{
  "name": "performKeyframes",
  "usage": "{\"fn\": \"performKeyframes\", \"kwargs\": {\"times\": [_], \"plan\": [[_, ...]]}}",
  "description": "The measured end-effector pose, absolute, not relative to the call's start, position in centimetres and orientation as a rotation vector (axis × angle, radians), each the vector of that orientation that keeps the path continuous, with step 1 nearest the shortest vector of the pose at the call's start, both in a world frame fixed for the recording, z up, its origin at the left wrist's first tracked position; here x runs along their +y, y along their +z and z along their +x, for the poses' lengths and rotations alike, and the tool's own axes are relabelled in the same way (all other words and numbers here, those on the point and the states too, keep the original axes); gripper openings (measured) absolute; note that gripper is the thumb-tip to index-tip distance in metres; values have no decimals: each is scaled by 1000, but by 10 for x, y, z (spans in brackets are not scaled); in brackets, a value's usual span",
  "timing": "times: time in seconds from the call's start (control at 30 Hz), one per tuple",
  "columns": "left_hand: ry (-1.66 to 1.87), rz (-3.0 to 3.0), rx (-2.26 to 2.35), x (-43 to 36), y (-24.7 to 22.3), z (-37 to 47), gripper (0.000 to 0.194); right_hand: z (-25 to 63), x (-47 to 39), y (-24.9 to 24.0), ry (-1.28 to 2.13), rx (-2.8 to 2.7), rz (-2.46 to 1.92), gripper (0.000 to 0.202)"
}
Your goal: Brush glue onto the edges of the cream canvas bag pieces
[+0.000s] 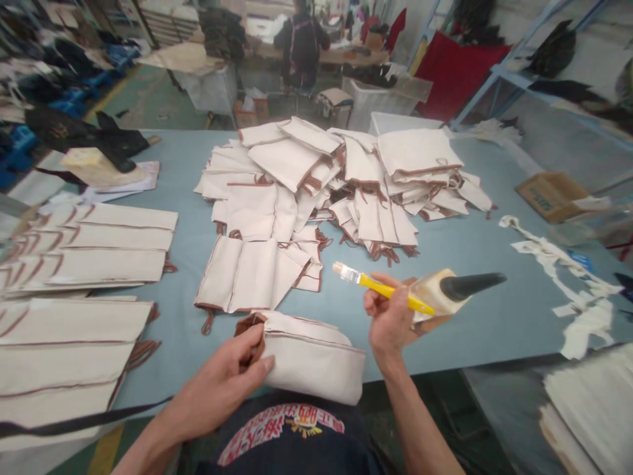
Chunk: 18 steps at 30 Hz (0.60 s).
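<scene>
My left hand (227, 369) pinches the left end of a cream fabric pouch (316, 359) with brown edging, at the table's front edge. Brown material shows at the pinched end, partly covered by my fingers. In my right hand (390, 323) is a paintbrush (383, 287) with a yellow handle and a silver ferrule, its pale bristles pointing left above the table. Just beyond that hand is a yellowish container (435, 293) with a long black tapered top (472, 285); my hand hides part of it, and I cannot tell whether they touch.
A heap of cream fabric pieces (287, 155) with brown ties covers the table's middle. Neater stacks (89, 254) lie left. On the right are a cardboard box (554, 194) and white scraps (544, 257). A person (301, 49) is in the background.
</scene>
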State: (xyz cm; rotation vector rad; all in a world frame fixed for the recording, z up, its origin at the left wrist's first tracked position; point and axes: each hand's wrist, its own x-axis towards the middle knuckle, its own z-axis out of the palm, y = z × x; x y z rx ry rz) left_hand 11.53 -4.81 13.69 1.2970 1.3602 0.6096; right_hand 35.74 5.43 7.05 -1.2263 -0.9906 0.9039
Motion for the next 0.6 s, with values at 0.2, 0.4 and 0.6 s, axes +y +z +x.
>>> {"fn": "performKeyframes", "kwargs": {"times": [0.2, 0.4, 0.6], "plan": [[699, 1048, 1358, -47, 130, 117, 24, 345, 15, 112, 1133, -1007, -1158, 55], [731, 890, 1155, -42, 130, 110, 31, 333, 0, 132, 1205, -1106, -1079, 49], [714, 886, 1156, -38, 130, 110, 24, 329, 7, 141, 1173, -1225, -963, 46]]}}
